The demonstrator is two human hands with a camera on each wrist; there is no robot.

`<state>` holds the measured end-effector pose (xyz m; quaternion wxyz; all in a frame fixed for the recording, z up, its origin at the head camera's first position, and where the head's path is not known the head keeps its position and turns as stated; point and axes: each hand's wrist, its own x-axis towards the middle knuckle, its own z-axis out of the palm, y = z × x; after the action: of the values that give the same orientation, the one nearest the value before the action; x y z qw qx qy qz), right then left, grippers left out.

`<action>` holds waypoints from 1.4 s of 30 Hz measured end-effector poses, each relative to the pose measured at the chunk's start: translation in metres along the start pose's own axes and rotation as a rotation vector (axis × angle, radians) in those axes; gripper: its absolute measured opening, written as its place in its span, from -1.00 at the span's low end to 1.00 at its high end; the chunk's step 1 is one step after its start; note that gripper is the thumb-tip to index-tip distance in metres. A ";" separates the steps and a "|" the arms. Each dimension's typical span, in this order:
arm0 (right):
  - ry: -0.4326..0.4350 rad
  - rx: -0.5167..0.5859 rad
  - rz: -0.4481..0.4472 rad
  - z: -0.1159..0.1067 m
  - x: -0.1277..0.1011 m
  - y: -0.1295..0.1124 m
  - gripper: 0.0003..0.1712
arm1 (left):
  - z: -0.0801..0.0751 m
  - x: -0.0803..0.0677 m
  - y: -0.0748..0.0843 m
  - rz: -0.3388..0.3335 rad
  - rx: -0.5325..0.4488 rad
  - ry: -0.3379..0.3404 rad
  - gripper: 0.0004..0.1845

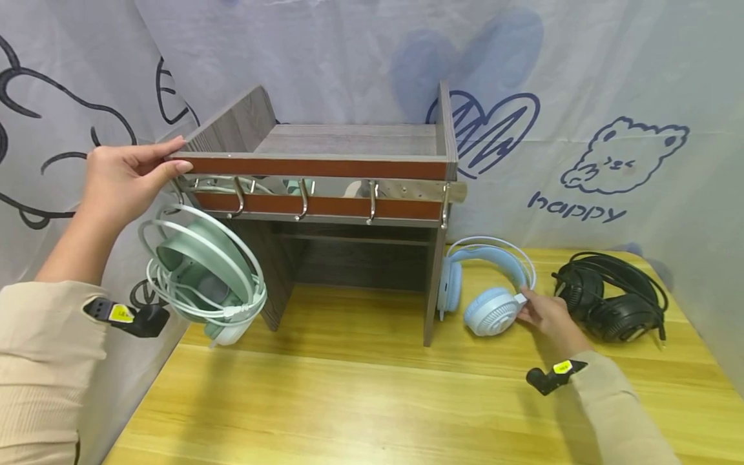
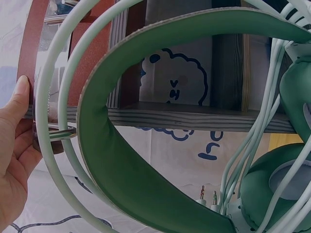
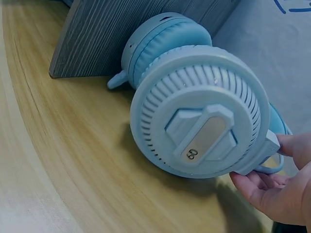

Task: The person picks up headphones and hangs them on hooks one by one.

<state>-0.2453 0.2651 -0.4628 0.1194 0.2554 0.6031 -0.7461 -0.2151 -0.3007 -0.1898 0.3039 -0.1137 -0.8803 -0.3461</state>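
Note:
My left hand [image 1: 124,177] grips the left front corner of a grey wooden shelf [image 1: 325,165], the thumb [image 2: 22,90] on its brown front board. Just below that hand, green headphones [image 1: 217,258] hang by their band from the leftmost hook [image 2: 60,132], a bundled white cable around them. On the right, my right hand [image 1: 546,313] pinches light blue headphones [image 1: 494,310] at the arm beside one ear cup [image 3: 199,116]. Their other ear cup [image 3: 160,43] is close to the shelf's right side panel, and I cannot tell if it touches.
Black headphones [image 1: 622,313] lie on the wooden table [image 1: 372,400], right of my right hand. Several metal hooks [image 1: 302,199] run along the shelf's front rail. A printed cloth [image 1: 360,58] hangs behind the shelf and on both sides.

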 end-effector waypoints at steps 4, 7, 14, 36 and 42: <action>0.035 -0.080 -0.007 0.001 0.001 -0.004 -0.81 | 0.000 0.000 -0.001 -0.007 -0.005 -0.004 -0.60; 0.025 -0.093 -0.026 0.000 0.000 -0.004 -0.82 | -0.001 -0.001 -0.001 -0.012 -0.003 -0.006 -0.60; 0.025 -0.097 -0.051 0.002 -0.005 -0.002 -0.81 | -0.001 -0.004 -0.002 -0.018 0.034 -0.013 -0.59; 0.096 -0.260 -0.120 0.008 -0.029 -0.016 -0.50 | -0.001 -0.001 0.000 0.003 0.040 -0.004 -0.61; 0.080 -0.302 -0.154 0.007 -0.037 -0.020 -0.37 | -0.001 0.000 0.000 -0.004 0.034 -0.005 -0.61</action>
<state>-0.2261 0.2588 -0.4256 0.0750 0.2171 0.7302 -0.6434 -0.2142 -0.3018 -0.1894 0.3030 -0.1074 -0.8871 -0.3312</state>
